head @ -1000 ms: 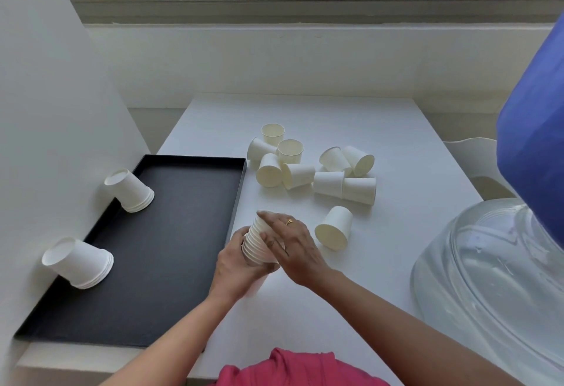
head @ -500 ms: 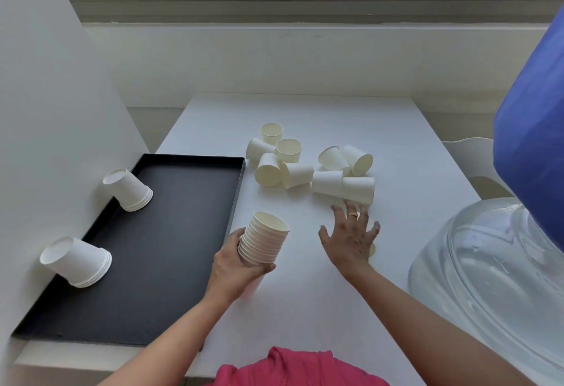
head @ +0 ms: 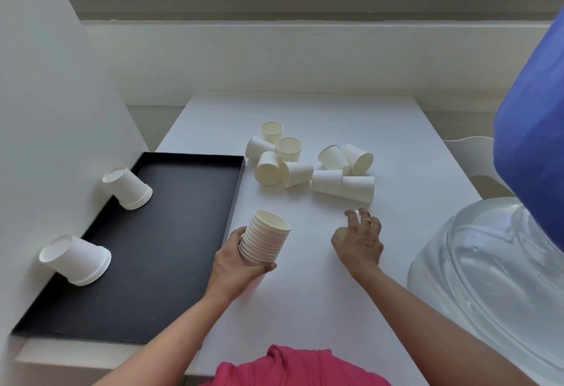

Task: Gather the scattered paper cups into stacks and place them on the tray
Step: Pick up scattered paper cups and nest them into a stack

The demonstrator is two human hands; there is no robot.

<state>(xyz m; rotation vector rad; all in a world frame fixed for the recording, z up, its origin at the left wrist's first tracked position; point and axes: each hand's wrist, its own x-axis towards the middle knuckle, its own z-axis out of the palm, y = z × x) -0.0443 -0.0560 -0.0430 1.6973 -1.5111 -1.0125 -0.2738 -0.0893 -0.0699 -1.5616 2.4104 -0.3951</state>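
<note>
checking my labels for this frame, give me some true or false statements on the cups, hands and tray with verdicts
1. The left hand holds a stack of cups just right of the tray. True.
2. That held stack has its mouth facing down. False: the open mouth faces up, slightly tilted.
3. Two stacks sit on the tray, tilted against the wall. True.
4. The right hand rests on the water bottle. False: it curls over a single cup on the table.
5. All the loose cups stand upright. False: most lie on their sides.
</note>
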